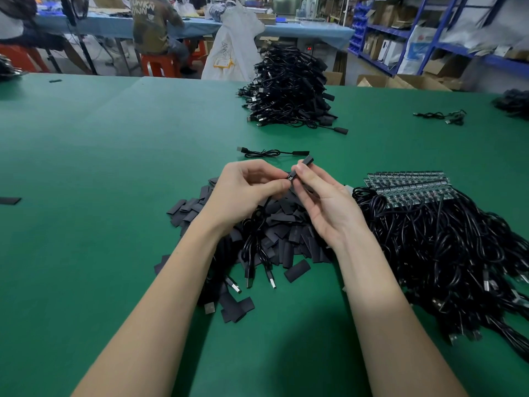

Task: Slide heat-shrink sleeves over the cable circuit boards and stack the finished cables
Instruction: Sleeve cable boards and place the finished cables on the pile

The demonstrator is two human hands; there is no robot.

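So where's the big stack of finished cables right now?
In the head view, the stack of finished cables sits at the table's far side, slightly right of centre, beyond both hands and the single cable lying alone on the green mat.

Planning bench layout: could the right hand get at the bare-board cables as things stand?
Probably yes, once free: the cables lie right beside the right hand, nothing between, but it now pinches a sleeve.

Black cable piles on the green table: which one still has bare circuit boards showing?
The sprawling pile of black cables beside the right hand: rows of bare green circuit boards line its far edge. The tall far stack shows only black ends.
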